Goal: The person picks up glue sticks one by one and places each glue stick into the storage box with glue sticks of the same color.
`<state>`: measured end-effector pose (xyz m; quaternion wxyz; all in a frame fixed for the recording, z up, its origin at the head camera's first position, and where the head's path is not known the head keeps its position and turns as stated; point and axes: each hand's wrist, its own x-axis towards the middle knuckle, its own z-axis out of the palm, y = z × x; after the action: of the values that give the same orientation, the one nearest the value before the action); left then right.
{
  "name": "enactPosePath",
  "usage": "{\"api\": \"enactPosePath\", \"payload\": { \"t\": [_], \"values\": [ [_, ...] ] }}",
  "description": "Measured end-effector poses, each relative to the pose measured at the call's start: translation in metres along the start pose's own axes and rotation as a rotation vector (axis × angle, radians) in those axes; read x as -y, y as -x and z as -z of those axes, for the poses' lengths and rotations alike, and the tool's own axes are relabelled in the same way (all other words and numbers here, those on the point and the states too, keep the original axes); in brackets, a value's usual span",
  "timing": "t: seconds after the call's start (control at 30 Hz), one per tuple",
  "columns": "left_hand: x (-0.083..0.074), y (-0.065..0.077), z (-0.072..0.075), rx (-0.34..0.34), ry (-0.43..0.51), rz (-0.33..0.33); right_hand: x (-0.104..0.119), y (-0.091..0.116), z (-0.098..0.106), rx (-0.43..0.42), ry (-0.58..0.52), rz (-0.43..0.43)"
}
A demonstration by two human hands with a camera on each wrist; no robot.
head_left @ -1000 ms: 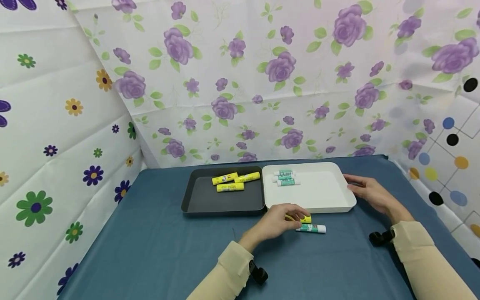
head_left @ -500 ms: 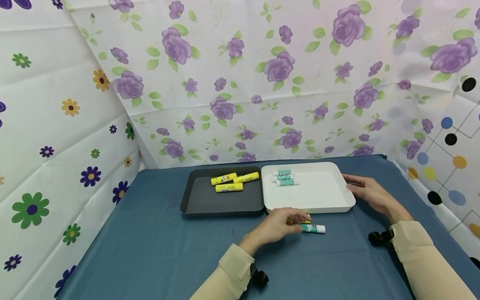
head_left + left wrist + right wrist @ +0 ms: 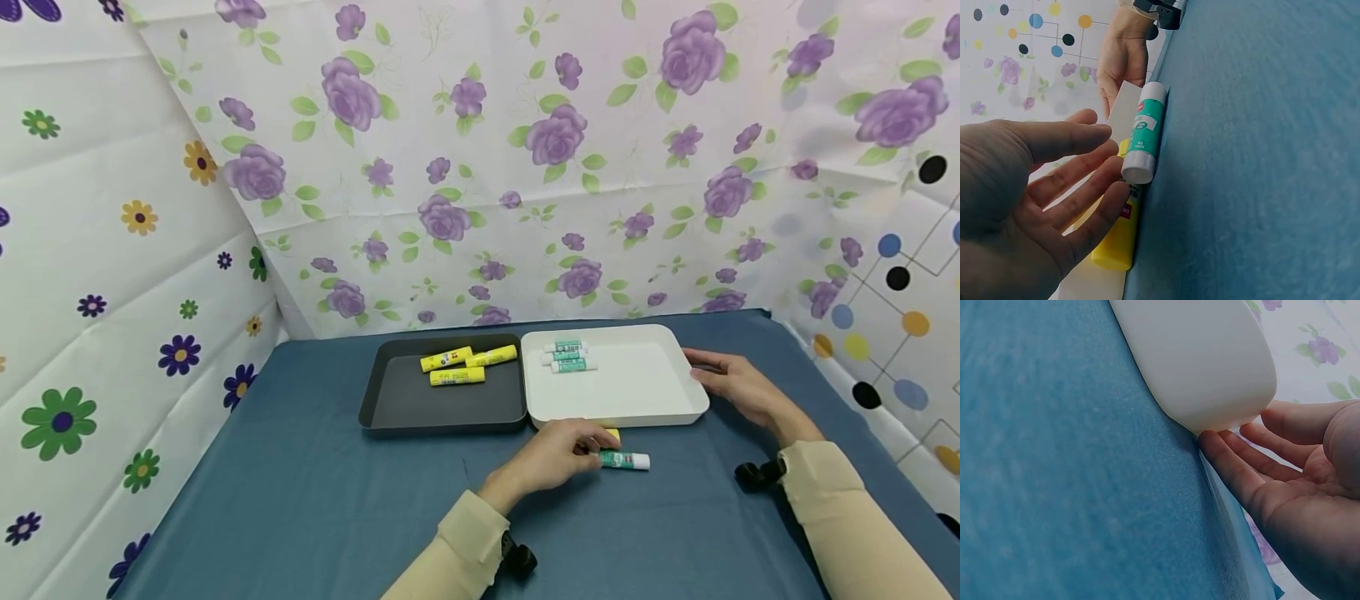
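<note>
My left hand (image 3: pixel 552 456) is low at the front of the white tray, beside a green-and-white glue stick (image 3: pixel 624 460) and a yellow glue stick (image 3: pixel 614 434) that it partly covers. In the left wrist view, thumb and fingers are spread apart; the fingertips (image 3: pixel 1116 197) overlap the yellow glue stick (image 3: pixel 1116 240) and lie right at the white base of the green one (image 3: pixel 1145 131). My right hand (image 3: pixel 738 392) touches the right end of the white tray (image 3: pixel 652 392). The right wrist view has its thumb and loosely extended fingers (image 3: pixel 1229 459) against the tray's outer wall (image 3: pixel 1216 406).
Left of the white tray, and right against it, is a dark grey tray (image 3: pixel 442 414) with yellow glue sticks (image 3: pixel 457 377). Small green-and-white glue sticks (image 3: pixel 573 365) lie in the white tray. A blue cloth (image 3: pixel 337 500) covers the table, with a flowered curtain (image 3: pixel 450 167) behind.
My left hand has lowered slightly toward me over the yellow glue stick, hiding more of it. The right hand keeps its place at the tray's end.
</note>
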<state>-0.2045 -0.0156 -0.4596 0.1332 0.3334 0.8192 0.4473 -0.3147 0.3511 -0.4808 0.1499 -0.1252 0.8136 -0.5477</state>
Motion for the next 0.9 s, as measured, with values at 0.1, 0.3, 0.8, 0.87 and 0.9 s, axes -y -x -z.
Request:
{"api": "enactPosePath", "payload": {
  "t": [0.1, 0.3, 0.8, 0.87, 0.9],
  "values": [
    [0.000, 0.000, -0.002, 0.001, -0.050, -0.006, 0.000, 0.000, 0.000, -0.001, -0.001, -0.001],
    [0.001, -0.002, -0.006, 0.008, -0.150, -0.014, 0.000, -0.001, 0.000, -0.001, 0.003, -0.006],
    [-0.002, -0.003, -0.011, 0.026, -0.229, 0.003, -0.004, -0.003, 0.002, -0.002, 0.008, -0.019],
    [-0.002, -0.002, -0.011, 0.029, -0.235, 0.007, -0.004, -0.003, 0.002, -0.002, 0.007, -0.019],
    [-0.002, -0.002, -0.011, 0.034, -0.236, 0.011, -0.003, -0.003, 0.002, -0.002, 0.006, -0.019]
  ]
}}
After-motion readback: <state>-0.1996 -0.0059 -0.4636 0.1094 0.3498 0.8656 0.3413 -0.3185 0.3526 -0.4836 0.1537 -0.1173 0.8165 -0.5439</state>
